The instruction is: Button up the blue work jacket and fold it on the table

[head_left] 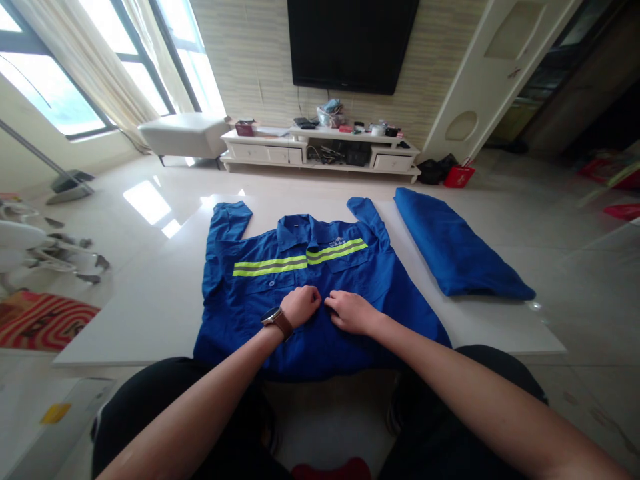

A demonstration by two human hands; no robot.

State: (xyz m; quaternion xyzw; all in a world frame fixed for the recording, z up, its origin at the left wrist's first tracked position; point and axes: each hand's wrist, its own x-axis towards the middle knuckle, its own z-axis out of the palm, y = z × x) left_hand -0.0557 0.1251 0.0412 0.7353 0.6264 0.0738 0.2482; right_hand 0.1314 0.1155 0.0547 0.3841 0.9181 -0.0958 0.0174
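Observation:
A blue work jacket (350, 347) with yellow-grey reflective stripes across the chest lies front up on a white table (135, 313). Its collar points away from me, and both sleeves are bent with their cuffs toward the far side. My left hand (301, 305), a watch (277, 321) on its wrist, is closed at the jacket's front opening, below the stripes. Just beside it, my right hand (350, 311) has its fingers curled and pinched on the same front edge. A small gap separates the hands. The fingertips partly hide the cloth between them.
A folded blue garment (460, 253) lies on the table's right side. Beyond the table stand a low white TV cabinet (255, 155) with clutter and a white stool (185, 137). A red bag (459, 176) is on the floor. At left are a patterned carton (45, 323) and chair legs.

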